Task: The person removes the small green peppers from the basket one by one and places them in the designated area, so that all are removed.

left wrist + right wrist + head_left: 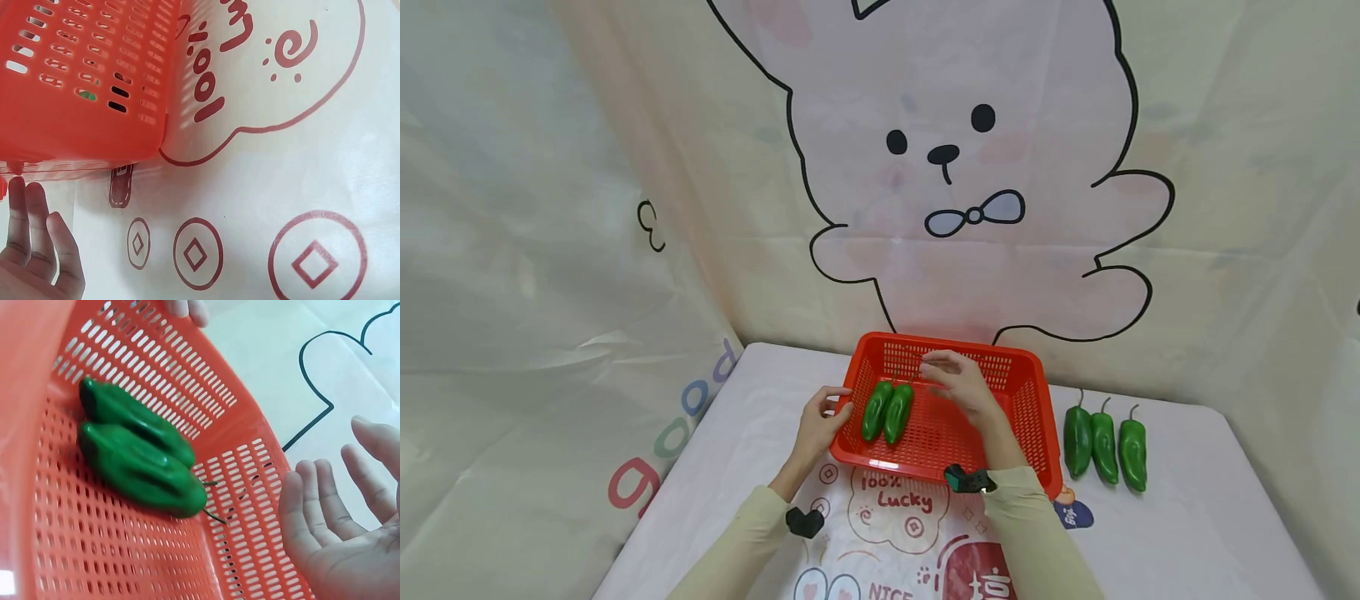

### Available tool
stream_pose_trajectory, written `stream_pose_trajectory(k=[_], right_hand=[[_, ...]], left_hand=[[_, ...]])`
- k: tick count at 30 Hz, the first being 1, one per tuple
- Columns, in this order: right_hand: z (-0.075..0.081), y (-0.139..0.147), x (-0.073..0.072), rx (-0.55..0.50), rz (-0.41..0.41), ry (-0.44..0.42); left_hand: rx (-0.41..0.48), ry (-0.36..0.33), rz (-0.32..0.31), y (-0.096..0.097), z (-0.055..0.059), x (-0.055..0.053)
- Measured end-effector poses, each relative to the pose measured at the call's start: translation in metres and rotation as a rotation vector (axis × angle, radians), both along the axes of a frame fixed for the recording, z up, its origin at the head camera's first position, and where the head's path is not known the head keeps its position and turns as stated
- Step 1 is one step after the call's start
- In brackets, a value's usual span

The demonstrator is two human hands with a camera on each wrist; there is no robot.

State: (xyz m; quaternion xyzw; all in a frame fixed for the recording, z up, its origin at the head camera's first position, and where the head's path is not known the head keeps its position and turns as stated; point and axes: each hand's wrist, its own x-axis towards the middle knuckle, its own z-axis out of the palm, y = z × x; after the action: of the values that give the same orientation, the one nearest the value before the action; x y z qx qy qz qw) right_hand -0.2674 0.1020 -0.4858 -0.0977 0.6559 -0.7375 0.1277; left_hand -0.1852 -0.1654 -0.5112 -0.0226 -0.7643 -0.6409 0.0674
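Two green peppers (887,412) lie side by side at the left inside a red plastic basket (940,475). In the right wrist view both peppers (140,456) have their thin stems toward the basket's far wall. My left hand (822,421) is at the basket's left rim, its fingertips touching or nearly touching it. Fairly straight fingers (39,231) of that hand show beside the basket (81,125) in the left wrist view. Above the back part of the basket, my right hand (962,387) is spread with nothing in it; its fingers (331,506) are loosely bent.
Three more green peppers (1105,446) stand in a row on the white table (1195,500), right of the basket. Printed red drawings and lettering (898,500) mark the table cover in front. A curtain with a cartoon animal (955,275) hangs behind.
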Motion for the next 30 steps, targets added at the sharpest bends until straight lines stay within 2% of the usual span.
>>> stream_pose_trajectory(k=[6, 12, 21, 30], right_hand=[[-0.001, -0.007, -0.002, 0.002, -0.001, -0.033], [-0.008, -0.003, -0.005, 0.024, -0.010, -0.010], [-0.019, 0.005, -0.014, 0.183, 0.003, 0.033], [-0.028, 0.006, -0.017, 0.312, 0.089, 0.055]], left_hand=[[0.004, 0.001, 0.007, 0.001, -0.002, -0.001], [0.017, -0.012, 0.007, 0.000, -0.002, -0.002], [0.032, -0.025, -0.006, -0.001, -0.001, -0.001], [0.038, -0.007, -0.009, -0.001, -0.002, 0.000]])
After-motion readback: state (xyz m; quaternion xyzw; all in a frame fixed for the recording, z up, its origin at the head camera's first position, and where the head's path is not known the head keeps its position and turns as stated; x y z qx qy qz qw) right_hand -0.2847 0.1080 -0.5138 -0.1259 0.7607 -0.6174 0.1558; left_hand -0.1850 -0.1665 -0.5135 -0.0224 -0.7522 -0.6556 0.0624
